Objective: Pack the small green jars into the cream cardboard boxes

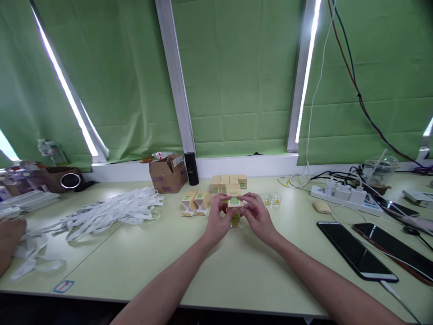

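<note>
My left hand [218, 217] and my right hand [257, 216] grip a small tan cardboard box [234, 202] with a green window from both sides, fingers closed on it. A small clear glass piece with yellow in it [235, 222] shows just under the box; how the two are joined I cannot make out. Left of my hands stand two open-ended tan boxes [196, 203] with flaps out. Behind, several similar boxes [224, 183] stand in a row. Right of my right hand sit two small clear glass containers [270, 199] with yellow inside.
White ribbons [115, 210] lie piled at left, beside another person's hand [11, 241]. A brown carton [168, 174] and black cylinder [191, 169] stand at the back. At right are a power strip [345, 201], cables, two phones [356, 250] and a plastic cup [379, 174].
</note>
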### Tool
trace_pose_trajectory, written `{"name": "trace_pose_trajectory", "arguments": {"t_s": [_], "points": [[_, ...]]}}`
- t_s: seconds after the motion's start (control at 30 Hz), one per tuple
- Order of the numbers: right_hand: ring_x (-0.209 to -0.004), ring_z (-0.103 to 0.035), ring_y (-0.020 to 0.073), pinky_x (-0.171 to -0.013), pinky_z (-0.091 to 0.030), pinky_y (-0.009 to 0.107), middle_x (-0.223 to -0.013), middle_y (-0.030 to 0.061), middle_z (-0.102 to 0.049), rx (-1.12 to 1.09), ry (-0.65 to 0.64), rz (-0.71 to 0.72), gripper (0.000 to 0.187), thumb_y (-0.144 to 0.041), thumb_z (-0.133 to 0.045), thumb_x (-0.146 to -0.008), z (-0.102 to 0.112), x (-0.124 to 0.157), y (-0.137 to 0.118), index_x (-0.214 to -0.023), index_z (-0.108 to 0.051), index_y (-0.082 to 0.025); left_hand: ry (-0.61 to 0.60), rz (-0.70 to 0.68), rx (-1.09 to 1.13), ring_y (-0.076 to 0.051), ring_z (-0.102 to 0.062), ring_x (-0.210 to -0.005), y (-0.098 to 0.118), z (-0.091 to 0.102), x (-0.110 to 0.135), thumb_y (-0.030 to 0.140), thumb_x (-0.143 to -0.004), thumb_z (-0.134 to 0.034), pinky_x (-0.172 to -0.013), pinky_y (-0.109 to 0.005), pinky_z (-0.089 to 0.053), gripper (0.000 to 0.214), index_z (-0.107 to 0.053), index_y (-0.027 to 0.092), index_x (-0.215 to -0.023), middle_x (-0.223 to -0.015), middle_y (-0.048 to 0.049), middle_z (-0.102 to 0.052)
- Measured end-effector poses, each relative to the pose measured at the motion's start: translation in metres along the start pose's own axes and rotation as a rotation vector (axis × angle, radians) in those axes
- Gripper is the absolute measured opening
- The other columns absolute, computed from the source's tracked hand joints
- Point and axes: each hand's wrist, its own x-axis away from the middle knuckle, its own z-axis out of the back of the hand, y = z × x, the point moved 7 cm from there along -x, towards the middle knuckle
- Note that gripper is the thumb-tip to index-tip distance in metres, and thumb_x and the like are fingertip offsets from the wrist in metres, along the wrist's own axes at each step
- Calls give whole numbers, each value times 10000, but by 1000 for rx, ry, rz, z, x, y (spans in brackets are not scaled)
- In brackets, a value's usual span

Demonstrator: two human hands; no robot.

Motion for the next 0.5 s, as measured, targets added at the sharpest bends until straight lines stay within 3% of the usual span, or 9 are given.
{"name": "trace_pose_trajectory", "arguments": {"t_s": [0.13, 0.3, 0.5], "points": [[-910, -703, 171, -921, -637, 436, -1363, 90, -446, -15, -8, -12, 336, -458, -626, -996, 0, 0, -1, -1314, -666, -358, -5, -20, -27, -153, -627, -881, 6, 0, 0, 434, -932, -706, -828, -341, -553, 332, -607, 242, -1185, -1270, -88, -526], [-994, -712, 185, -1016, -596, 451, -1476, 103, -420, -24, -16, -24, 405, -445, -636, -991, -1, 1, -2, -1388, -626, -367, -59, -8, -15, -228, -627, -1137, 12, -1, 3, 442, -996, -614, -1007, -410, -537, 355, -575, 271, -1305, -1363, -106, -510], [-1268, -640, 254, -1134, -511, 500, -1572, 100, -490, -78, -18, -21, 571, -425, -641, -986, -2, -2, -3, -1528, -478, -351, -49, -3, -48, -279, -578, -1274, 16, -1, 2, 443, -1012, -586, -1095, -484, -478, 389, -559, 290, -1369, -1416, -110, -559]]}}
